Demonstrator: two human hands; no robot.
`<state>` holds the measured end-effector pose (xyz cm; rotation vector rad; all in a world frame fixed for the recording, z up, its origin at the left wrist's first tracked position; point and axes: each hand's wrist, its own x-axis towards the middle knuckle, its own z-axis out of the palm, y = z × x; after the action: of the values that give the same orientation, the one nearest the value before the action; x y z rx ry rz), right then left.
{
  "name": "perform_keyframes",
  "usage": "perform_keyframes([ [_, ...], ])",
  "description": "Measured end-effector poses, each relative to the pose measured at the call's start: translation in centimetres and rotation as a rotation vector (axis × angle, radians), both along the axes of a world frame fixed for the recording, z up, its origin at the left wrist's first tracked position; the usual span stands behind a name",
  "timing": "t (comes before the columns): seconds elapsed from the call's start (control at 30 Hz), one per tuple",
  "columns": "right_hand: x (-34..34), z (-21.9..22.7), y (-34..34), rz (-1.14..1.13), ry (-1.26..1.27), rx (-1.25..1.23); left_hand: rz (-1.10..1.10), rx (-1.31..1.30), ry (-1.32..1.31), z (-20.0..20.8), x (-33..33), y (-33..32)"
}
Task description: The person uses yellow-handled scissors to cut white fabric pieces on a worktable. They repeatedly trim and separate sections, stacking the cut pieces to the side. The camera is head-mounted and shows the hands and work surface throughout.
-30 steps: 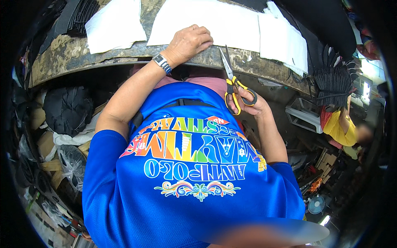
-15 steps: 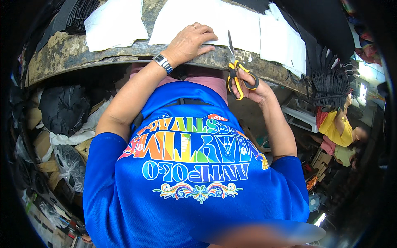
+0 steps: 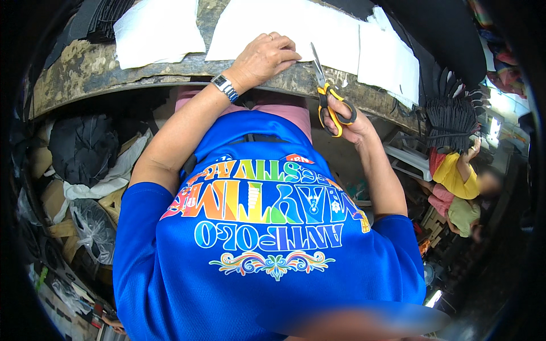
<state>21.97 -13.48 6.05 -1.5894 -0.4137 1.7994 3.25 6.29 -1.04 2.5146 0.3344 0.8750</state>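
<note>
My left hand, with a watch on its wrist, rests at the near edge of a white cloth piece on the worn workbench. Its thumb and fingers are pinched together at the cloth's edge. My right hand grips scissors with yellow and black handles, just off the bench's front edge. The blades point up toward the bench, close to my left fingertips, and look nearly together.
Other white cloth pieces lie left and right on the bench. Bundled black strips hang at the right end. Dark bagged material fills the lower left. Another person in yellow sits at the right.
My left thumb has drawn up against the fingers at the cloth's edge. The scissors have shifted slightly, and their blades have come closer together.
</note>
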Motion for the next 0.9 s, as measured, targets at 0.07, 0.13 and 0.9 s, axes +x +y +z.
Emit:
perform_keyframes([
  [0.07,-0.1,-0.2,-0.6,0.0,-0.013,-0.016,0.026,0.026,0.004,-0.1,0.1,0.0],
  [0.13,0.3,-0.1,-0.9,0.02,-0.018,-0.032,0.072,0.048,0.0,-0.3,0.2,-0.1],
  [0.9,0.6,0.7,1.4,0.024,-0.009,-0.017,0.097,-0.014,0.052,-0.5,0.2,0.1],
])
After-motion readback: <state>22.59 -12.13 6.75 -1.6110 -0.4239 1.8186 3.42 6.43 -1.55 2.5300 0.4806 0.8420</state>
